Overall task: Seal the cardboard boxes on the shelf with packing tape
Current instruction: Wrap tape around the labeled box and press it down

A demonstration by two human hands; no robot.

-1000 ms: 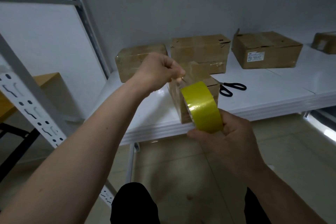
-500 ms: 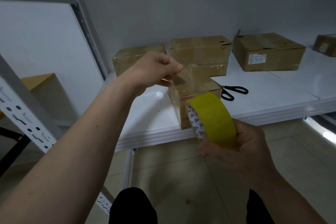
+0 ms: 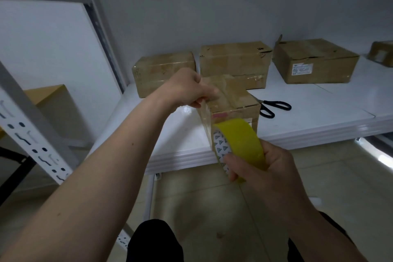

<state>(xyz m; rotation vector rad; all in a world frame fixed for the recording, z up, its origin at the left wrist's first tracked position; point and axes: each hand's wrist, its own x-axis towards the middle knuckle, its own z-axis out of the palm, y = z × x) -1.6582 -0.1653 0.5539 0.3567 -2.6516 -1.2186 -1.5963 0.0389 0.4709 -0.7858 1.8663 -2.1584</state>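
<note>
My left hand [image 3: 191, 89] pinches the free end of the tape strip [image 3: 205, 117] just above the near top edge of the small box [image 3: 234, 102], which stands at the front edge of the shelf [image 3: 319, 117], while my right hand [image 3: 265, 168] has its grip curled around the yellow tape roll [image 3: 240, 142], held just off the shelf's front edge and below the box top. The clear strip runs taut between the two, in front of the box's near face; I cannot tell whether it has touched the cardboard yet, so I judge this box as only begun: the length is drawn out, but it is not laid down, pressed flat or cut. Along the back edge sit three more boxes: the left box [image 3: 165, 74], the middle box [image 3: 234, 61] directly behind the small one, and the right box [image 3: 314, 59], with a further box [image 3: 382, 53] partly out of view at the far right corner. Glossy bands show on the left and middle ones (tape, I think, though whether it is fresh I cannot say), so they may already be closed; the right box has a lifted flap corner and looks to me unsealed. The scissors [image 3: 274, 106] lie on the shelf just right of the small box, untouched, ready for the cut.
</note>
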